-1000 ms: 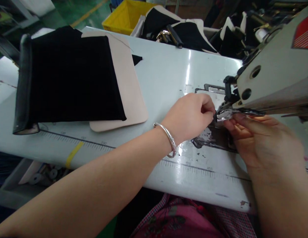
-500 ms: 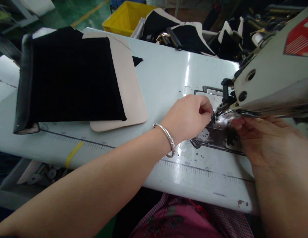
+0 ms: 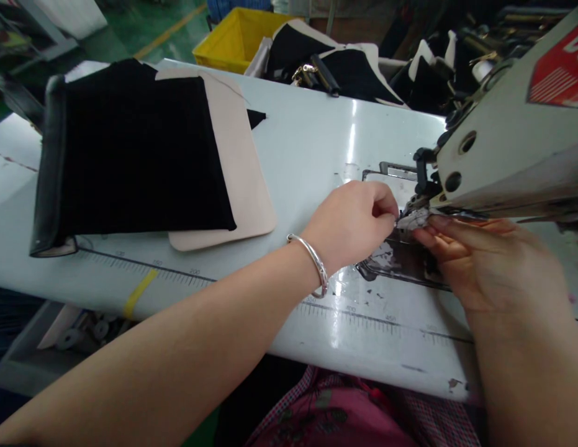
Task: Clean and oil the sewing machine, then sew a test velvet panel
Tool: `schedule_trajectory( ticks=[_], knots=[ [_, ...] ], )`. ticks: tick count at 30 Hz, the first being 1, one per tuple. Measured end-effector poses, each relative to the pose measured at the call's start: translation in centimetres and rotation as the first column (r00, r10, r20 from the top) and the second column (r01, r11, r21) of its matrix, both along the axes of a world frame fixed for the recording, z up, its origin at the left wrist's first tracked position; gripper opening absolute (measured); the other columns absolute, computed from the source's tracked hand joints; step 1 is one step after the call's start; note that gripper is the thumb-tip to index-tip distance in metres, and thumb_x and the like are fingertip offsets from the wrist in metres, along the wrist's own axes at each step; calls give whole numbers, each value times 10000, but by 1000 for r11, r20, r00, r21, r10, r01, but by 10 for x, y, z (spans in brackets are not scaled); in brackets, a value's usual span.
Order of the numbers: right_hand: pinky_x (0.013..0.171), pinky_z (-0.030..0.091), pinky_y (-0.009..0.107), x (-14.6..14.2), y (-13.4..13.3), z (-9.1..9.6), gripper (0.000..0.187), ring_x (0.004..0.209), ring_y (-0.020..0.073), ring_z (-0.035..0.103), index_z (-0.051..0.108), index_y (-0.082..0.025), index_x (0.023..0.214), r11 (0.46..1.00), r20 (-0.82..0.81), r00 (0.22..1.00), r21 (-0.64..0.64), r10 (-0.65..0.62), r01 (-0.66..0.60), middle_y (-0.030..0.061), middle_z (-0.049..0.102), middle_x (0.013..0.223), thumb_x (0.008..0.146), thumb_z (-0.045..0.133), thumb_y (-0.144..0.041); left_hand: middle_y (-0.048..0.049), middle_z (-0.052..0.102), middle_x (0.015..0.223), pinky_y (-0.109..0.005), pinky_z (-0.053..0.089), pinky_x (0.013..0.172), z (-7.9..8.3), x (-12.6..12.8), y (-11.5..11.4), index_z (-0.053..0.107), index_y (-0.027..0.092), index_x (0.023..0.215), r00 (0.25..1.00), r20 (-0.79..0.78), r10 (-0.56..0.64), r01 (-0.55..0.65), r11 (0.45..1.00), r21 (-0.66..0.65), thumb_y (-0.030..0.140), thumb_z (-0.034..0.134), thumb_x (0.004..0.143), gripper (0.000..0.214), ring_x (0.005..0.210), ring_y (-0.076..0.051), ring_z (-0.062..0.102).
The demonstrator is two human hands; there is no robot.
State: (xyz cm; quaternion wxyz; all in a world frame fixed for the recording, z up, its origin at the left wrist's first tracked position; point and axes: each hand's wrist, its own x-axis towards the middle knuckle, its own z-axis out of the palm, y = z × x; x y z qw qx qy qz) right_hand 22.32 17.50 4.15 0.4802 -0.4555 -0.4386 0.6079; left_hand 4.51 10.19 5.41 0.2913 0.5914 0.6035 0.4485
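My left hand [image 3: 351, 226], with a silver bangle [image 3: 311, 261] on its wrist, pinches at the fingertips right by the presser foot [image 3: 421, 202] of an industrial sewing machine [image 3: 512, 155]. A small shiny silver piece [image 3: 414, 218] lies under that foot, and its exact shape is hard to tell. My right hand [image 3: 484, 267] comes in from the right, its fingertips against the piece from below. The needle is hidden by the machine and the fingers.
A black velvet panel [image 3: 139, 155] lies on a beige pad [image 3: 237, 180] on the white sewing table [image 3: 289, 130], which has a ruler scale along its front. A yellow bin [image 3: 237, 40] and a heap of black-and-beige pieces [image 3: 344, 68] stand behind.
My right hand has moved left, its fingers back under the silver piece. My left hand has barely moved, and the view has shifted slightly.
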Motion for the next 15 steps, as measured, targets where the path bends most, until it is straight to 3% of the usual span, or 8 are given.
schedule_trajectory(
  ticks=[4, 10, 13, 15],
  knots=[
    [536, 564, 202, 2, 4, -1, 284, 624, 114, 624, 580, -139, 598, 991, -59, 993, 84, -98, 103, -15, 625, 681, 442, 813, -97, -53, 724, 885, -263, 500, 757, 0, 0, 0, 717, 139, 853, 1000, 4, 0, 0, 1000, 10, 84, 549, 803, 184, 811, -146, 633],
    [610, 604, 341, 1, 3, -1, 349, 745, 221, 678, 613, -128, 691, 999, 21, 999, 16, -40, 40, 62, 673, 812, 442, 849, -65, -50, 726, 884, -262, 505, 763, 2, 1, 0, 718, 146, 863, 1000, -5, -1, 1, 1000, -15, 92, 546, 812, 188, 822, -149, 635],
    [576, 558, 228, 0, 6, 0, 262, 691, 123, 629, 607, -149, 655, 992, -21, 997, 94, -76, 78, 5, 645, 770, 491, 804, -97, -52, 727, 885, -260, 503, 762, 3, 0, -1, 718, 141, 862, 1000, -4, -4, 4, 1000, -6, 84, 549, 807, 187, 824, -150, 636],
    [576, 543, 218, 2, 7, -1, 217, 676, 110, 620, 603, -150, 641, 993, -9, 999, 105, -53, 53, -4, 629, 735, 531, 787, -112, -54, 725, 876, -264, 501, 758, 3, 0, -1, 718, 137, 854, 1000, -1, -1, 1, 1000, -4, 86, 550, 805, 182, 819, -150, 635]
  ],
)
